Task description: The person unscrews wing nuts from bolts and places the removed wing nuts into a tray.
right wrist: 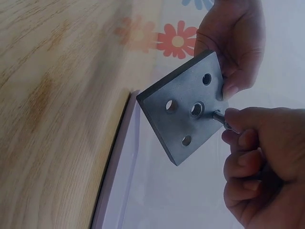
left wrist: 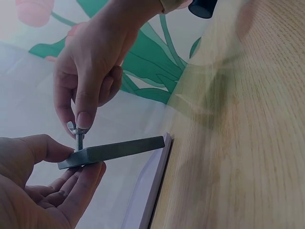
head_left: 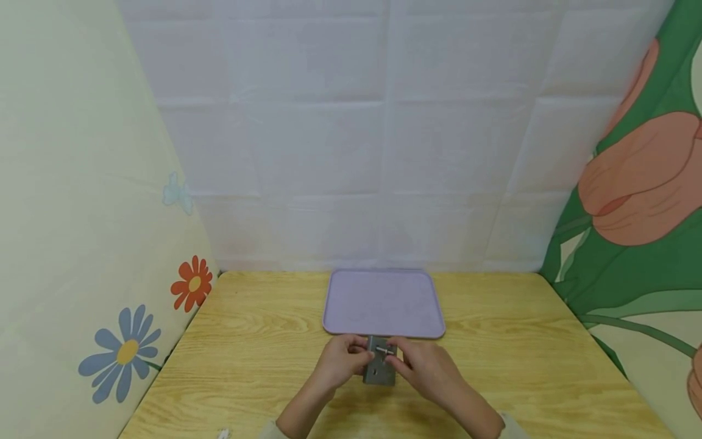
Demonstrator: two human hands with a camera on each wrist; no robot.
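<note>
A grey square metal plate (head_left: 379, 375) with several round holes is held up above the table by my left hand (head_left: 339, 364). In the left wrist view, the left thumb lies on top of the plate's edge (left wrist: 119, 149) and the fingers support it from below. My right hand (head_left: 433, 369) pinches the winged head of a wing screw (left wrist: 79, 139) between thumb and index finger. The threaded shank stands upright on the plate. In the right wrist view, the screw (right wrist: 219, 116) meets a hole near the plate's edge; how deep it sits I cannot tell.
A lilac tray (head_left: 384, 305) lies on the wooden table (head_left: 252, 341) just beyond my hands. Part of a small white thing (head_left: 223, 434) shows at the near edge. Cloth with printed flowers hangs on both sides, and a white sheet (head_left: 340, 152) hangs behind.
</note>
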